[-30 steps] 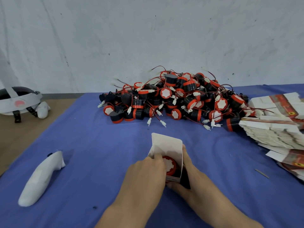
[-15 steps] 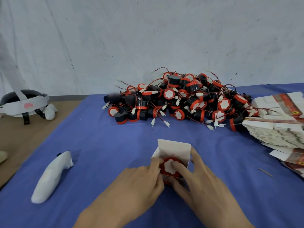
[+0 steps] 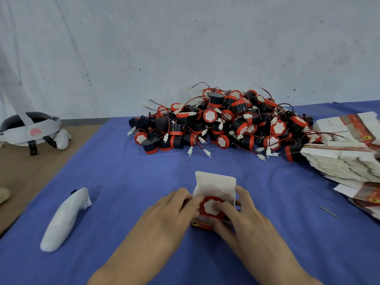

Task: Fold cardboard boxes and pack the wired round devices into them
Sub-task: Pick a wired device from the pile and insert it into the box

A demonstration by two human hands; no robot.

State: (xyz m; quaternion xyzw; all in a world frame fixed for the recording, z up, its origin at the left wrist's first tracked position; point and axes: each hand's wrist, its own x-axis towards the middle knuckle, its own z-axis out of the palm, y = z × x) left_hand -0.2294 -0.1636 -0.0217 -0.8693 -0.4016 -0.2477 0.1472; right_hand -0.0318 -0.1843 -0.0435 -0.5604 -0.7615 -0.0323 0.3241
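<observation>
Left grip [image 3: 170, 212] and right grip [image 3: 246, 219] clasp the open box [image 3: 216, 182]; right forefinger presses the round device [image 3: 209, 208] inside

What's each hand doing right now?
Left hand: grips the box by its left side.
Right hand: grips the box, finger pressing the round device.

The left hand [image 3: 164, 214] and right hand [image 3: 246, 221] hide the sides of the small white-and-red cardboard box [image 3: 216, 184] between them; right of both, the stack of flat white cartons [image 3: 339, 161] runs off-frame.

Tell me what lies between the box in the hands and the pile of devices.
Nothing but bare blue cloth between box and pile, per the head view.
</observation>
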